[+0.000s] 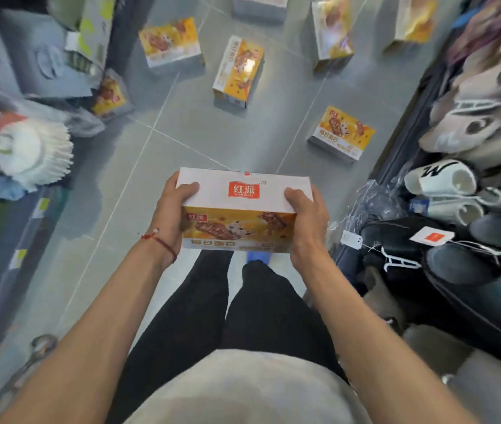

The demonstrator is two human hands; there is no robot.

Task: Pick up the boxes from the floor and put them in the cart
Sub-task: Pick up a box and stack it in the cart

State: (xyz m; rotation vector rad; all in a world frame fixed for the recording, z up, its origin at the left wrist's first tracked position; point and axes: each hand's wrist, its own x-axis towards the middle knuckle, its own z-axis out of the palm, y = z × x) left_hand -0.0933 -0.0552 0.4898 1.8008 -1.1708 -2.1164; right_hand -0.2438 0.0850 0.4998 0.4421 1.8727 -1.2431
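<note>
Between my palms, above the grey floor (139, 185), is a rectangular cardboard box (243, 206), smooth and glossy, with crisp folded edges. Its long axis runs straight across me, left to right. The white top panel with a red logo faces up, and the yellow printed side faces me. My left hand (171, 215) clamps the left end, thumb flat on the top panel, with a red string bracelet (162, 241) on that wrist. My right hand (307, 221) clamps the right end the same way, thumb over the top front edge. Ahead, more boxes of the same kind lie scattered on the tiles. A flat box (341, 133) lies near the floor's right edge, a middle box (238, 71) has its length pointing away from me, and a third box (171, 41) lies further left, with others blurred beyond. Bare shiny tile with thin grout lines shows between them and below the box I hold. A rack of soft slippers (457, 179) borders the floor on my right. Blurred shelves (38, 65) with a white ribbed stack (38, 151) border it on my left.
</note>
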